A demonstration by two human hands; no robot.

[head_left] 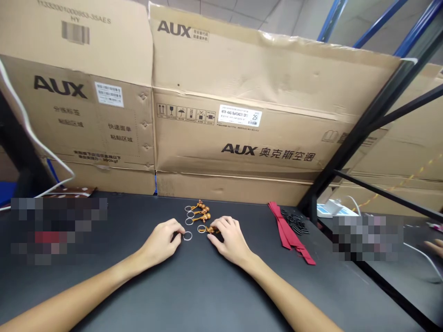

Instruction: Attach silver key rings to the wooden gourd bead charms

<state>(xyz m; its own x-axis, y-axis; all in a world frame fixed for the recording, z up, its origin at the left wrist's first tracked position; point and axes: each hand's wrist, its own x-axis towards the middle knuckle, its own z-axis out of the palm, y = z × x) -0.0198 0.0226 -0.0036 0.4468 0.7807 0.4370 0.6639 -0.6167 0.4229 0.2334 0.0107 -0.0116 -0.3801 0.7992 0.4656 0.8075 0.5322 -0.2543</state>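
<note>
Thumb and fingertips of my left hand (162, 240) are closed at the edge of a plain metal key ring (187, 236), low over the black table. To its right, my right hand (231, 237) has its fingers closed around the beaded end of a keychain; that keychain's metal ring (201, 229) sticks out to the left, and my fingers partly hide its brown beads. Just beyond both hands, several keychains (204, 216) with orange-brown gourd-like beads and cords lie in a short column, their rings to the left.
Red ribbon strips (290, 233) and a pile of black cords (296, 222) lie on the table (194, 295) at the right. Cardboard boxes (242, 138) wall off the back. A black metal frame (346, 150) slants up at right; another person's hand (434, 246) shows beyond it.
</note>
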